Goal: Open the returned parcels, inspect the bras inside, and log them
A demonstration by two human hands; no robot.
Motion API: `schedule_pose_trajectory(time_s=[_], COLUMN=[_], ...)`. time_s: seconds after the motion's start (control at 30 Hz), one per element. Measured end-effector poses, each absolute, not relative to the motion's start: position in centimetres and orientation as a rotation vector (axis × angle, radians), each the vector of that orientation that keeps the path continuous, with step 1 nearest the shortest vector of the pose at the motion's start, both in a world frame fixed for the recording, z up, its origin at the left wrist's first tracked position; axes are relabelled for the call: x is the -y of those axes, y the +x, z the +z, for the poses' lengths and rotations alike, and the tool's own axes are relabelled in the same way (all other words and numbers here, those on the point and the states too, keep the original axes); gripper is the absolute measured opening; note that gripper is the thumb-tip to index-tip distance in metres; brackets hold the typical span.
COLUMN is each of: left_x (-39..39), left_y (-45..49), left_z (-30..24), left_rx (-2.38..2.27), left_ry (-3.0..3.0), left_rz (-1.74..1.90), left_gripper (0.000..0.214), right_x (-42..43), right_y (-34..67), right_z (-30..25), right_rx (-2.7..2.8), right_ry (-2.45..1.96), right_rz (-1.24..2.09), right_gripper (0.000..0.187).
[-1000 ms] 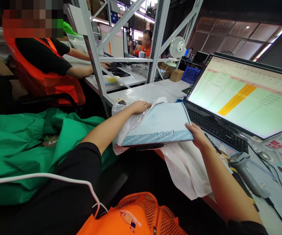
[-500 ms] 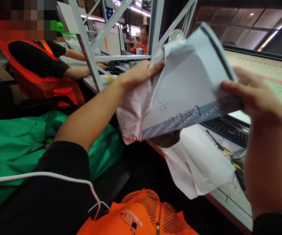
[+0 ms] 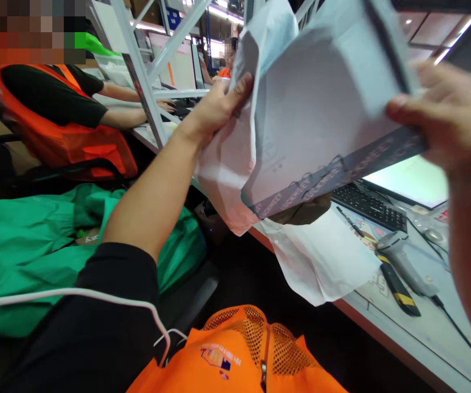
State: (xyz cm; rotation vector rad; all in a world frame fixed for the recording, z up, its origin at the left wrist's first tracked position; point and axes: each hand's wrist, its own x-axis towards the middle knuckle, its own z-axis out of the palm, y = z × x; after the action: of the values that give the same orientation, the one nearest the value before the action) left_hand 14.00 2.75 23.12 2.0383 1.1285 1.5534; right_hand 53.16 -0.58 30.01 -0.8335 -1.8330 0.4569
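Over the counter (image 3: pixel 435 338), the right hand (image 3: pixel 448 120) grips the LUCKMEEY box (image 3: pixel 312 109), raised higher than before, its near left corner now clear of the white bag (image 3: pixel 227 174) the left hand (image 3: pixel 219 106) clutches.

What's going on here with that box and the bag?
The person's left hand grips a white bag, while their right hand holds the far end of a printed box. The box is tilted and raised, mostly outside the bag, its other end at the bag's mouth. A scanner and a black-and-yellow cutter lie on the desk.
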Motion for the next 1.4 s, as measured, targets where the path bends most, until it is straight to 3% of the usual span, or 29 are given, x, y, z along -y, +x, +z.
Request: schedule_pose_trajectory(time_s=[0.1, 0.2, 0.4, 0.53, 0.73, 0.9, 0.97, 1.07, 1.13, 1.3, 1.4], left_x=[-2.9, -3.0, -3.6, -3.6, -3.1, -0.1, 1.7, 3.8, 4.2, 3.6, 3.7], left_y=[14.3, 13.6, 11.9, 12.5, 10.9, 9.4, 11.2, 14.9, 16.8, 18.4, 18.9], left_z=[21.9, 21.4, 22.6, 19.6, 12.7, 19.4, 22.9, 25.6, 25.7, 25.0, 25.5], left_rx=[-1.083, -1.107, -1.184, -1.239, -1.342, -1.191, -1.166, -1.219, -1.282, -1.284, -1.258], left_ry=[2.104, 2.127, 1.924, 1.701, 1.634, 2.057, 2.556, 2.855, 2.892, 2.885, 2.886], left_rz=[1.369, 1.419, 2.006, 2.245, 2.013, 2.394, 2.094, 1.628, 1.566, 1.584, 1.552], left_gripper=[0.08, 0.081, 0.084, 0.092, 0.107, 0.103, 0.086, 0.066, 0.062, 0.056, 0.052], right_x=[1.4, 1.6, 2.0, -0.4, -3.8, -2.2, -1.3, -0.6, -0.5, -1.8, -3.5], right_y=[49.9, 49.4, 48.2, 44.4, 41.1, 41.9, 43.0, 45.4, 47.1, 48.2, 47.0], right_z=[26.2, 25.7, 32.0, 31.3, 23.4, 21.1, 20.8, 19.1, 16.7, 12.2, 14.2], right_rx=[2.013, 2.118, 2.081, 1.873, 1.888, 1.937, 1.972, 1.893, 1.909, 2.147, 1.948], right_ry=[-0.823, -0.805, -0.809, -0.469, -0.601, -0.57, -0.536, -0.629, -0.758, -1.137, -1.177], right_rz=[0.727, 0.673, 0.013, 0.306, 0.43, 0.472, 0.44, 0.268, 0.06, -0.399, -0.479], right_gripper=[0.093, 0.098, 0.074, 0.092, 0.101, 0.101, 0.094, 0.067, 0.055, 0.065, 0.035])
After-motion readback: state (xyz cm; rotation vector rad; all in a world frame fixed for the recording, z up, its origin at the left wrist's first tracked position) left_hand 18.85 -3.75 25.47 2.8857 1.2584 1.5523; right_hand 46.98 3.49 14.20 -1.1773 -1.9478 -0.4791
